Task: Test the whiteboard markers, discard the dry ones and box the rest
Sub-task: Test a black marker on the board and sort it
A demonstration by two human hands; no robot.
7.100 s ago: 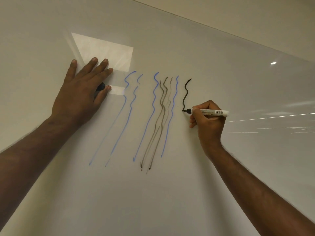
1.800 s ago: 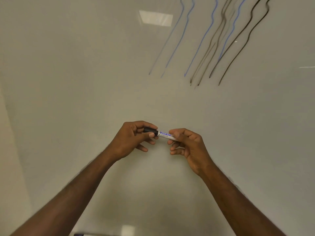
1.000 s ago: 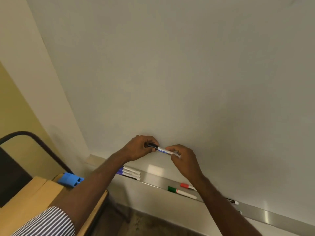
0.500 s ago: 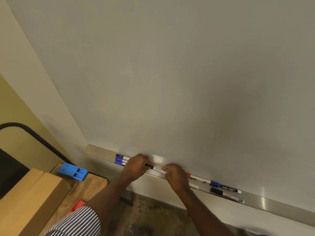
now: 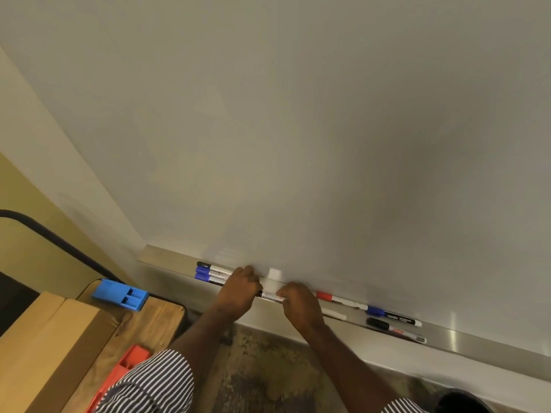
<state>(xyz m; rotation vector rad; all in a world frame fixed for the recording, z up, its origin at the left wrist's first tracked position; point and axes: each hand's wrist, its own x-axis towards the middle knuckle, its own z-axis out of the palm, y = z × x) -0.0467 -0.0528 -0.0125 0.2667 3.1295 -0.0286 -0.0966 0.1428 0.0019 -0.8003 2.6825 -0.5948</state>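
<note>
A capped black marker [image 5: 270, 296] lies level just above the metal tray [image 5: 167, 257] under the whiteboard [image 5: 298, 129]. My left hand [image 5: 240, 290] grips its capped end and my right hand [image 5: 298, 305] pinches its barrel. Left of my hands, three markers [image 5: 210, 274] lie together in the tray, two with blue caps and one black. To the right lie a red marker [image 5: 337, 298], a blue one [image 5: 393, 315], a black one [image 5: 396, 330] and a white barrel [image 5: 335, 314] partly hidden by my right hand.
A wooden side table [image 5: 149, 320] stands at lower left with a blue plastic tray [image 5: 120, 294], a red tray [image 5: 122, 371] and a cardboard box [image 5: 47, 353]. A black cable [image 5: 59, 239] runs along the yellow wall. Worn floor lies below the tray.
I drew a black test line, then capped the marker with both hands. My view dropped from the drawn lines to the tray, and both hands carried the marker down to it.
</note>
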